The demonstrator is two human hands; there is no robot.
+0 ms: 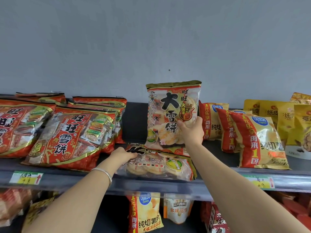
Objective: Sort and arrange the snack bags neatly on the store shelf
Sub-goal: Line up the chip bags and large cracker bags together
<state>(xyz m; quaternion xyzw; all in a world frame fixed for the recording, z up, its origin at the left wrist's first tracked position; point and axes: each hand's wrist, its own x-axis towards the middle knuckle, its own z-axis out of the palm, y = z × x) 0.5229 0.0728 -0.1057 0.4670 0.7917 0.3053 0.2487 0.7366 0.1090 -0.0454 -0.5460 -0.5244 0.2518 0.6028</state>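
In the middle of the frame, the right hand (191,130) is gripping an upright rice-cracker bag (170,115) by its lower right side, with the thumb lying across the front and the fingers going behind. The bag's bottom edge is touching the near end of a second, flat bag (159,167) of the same kind, which is lying crosswise on the shelf (151,184) just below. Round pale crackers are showing through both bags' clear fronts.

The left hand (124,154), with a silver bracelet (105,174) on its wrist, is curling its fingers over the flat bag's left end and holding it.

At the left of the frame, large red bags (70,137) are leaning back in overlapping rows, small wrapped packs showing through their windows. At the right, yellow-and-red chip bags (257,140) are standing just beside the upright bag, with plain yellow bags (286,118) behind them. Price tags (26,177) are sitting in the shelf's front rail, and more snack bags (144,214) are hanging in the lower part of the frame.
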